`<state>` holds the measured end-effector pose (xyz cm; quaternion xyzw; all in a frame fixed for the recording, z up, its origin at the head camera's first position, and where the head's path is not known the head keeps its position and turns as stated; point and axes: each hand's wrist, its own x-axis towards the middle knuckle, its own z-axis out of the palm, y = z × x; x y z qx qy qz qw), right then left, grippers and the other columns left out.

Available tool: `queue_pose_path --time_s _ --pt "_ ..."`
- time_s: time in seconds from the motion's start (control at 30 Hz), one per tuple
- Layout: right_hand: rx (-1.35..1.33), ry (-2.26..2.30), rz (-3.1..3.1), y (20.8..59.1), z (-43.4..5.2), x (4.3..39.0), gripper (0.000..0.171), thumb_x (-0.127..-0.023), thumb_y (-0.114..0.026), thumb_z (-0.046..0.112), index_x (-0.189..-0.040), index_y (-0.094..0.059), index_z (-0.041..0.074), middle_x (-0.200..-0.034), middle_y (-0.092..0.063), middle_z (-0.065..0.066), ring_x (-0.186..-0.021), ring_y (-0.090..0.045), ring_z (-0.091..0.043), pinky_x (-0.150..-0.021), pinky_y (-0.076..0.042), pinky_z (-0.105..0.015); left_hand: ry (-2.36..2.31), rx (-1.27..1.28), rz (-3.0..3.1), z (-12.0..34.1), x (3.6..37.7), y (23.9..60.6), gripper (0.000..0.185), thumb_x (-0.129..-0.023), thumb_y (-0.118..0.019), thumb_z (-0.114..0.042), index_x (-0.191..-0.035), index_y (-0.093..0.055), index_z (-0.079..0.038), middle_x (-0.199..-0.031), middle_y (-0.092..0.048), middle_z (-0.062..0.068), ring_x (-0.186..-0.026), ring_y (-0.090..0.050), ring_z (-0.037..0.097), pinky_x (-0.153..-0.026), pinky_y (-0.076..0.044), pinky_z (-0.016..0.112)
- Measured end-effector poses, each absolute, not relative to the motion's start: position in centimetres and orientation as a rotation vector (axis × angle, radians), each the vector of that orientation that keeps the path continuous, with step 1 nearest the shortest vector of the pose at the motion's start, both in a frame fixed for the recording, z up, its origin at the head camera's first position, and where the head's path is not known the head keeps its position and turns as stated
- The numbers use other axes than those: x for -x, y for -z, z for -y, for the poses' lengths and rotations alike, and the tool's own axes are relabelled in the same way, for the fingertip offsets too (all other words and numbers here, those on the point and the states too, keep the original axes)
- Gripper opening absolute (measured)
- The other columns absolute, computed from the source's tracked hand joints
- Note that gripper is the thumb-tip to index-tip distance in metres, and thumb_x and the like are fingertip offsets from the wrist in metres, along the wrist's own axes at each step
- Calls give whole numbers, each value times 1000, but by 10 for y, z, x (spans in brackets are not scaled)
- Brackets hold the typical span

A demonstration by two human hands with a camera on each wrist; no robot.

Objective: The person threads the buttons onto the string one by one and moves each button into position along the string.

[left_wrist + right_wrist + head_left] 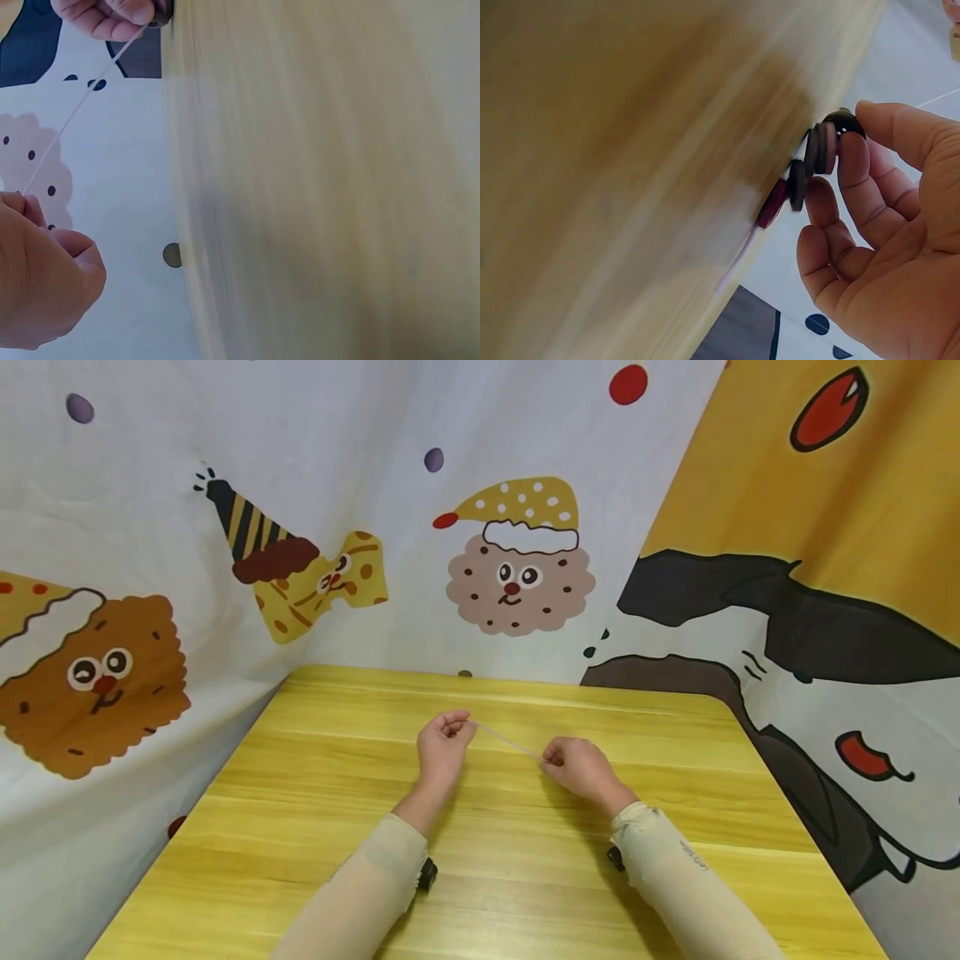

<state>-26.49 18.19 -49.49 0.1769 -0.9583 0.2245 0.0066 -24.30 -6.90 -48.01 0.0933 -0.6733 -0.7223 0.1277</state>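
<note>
Pale thread (508,742) is pinched taut between left hand (444,745) and right hand (579,767), whose fingers (853,161) grip dark buttons (819,154).

Right hand (885,247) with curled fingers holding dark buttons (819,154) strung on thread, beside blurred wooden tabletop (615,165).

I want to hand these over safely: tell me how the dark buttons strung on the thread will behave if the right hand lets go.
The buttons look small, flat and light. They would likely slide along the thin thread, which probably goes limp once slack between the left hand and right hand.
</note>
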Motion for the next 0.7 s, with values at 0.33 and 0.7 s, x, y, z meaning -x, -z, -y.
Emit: queue_pose_path --time_s 0.33,0.7 --pt "-553 -660 3011 496 -190 265 8 -94 -81 19 -97 -77 12 -87 -76 1 -78 -66 -13 -76 -56 -39 2082 -288 1950 71 242 480 15 -96 -77 -7 -110 -77 -5 -95 -74 5 -87 -63 12 -68 -52 17" --pt "-580 -602 3009 494 -187 266 10 -95 -81 22 -99 -77 13 -87 -75 1 -77 -64 -13 -78 -56 -40 2089 -251 1941 66 239 478 13 -96 -77 -6 -109 -77 -4 -97 -74 11 -86 -61 13 -69 -50 17"
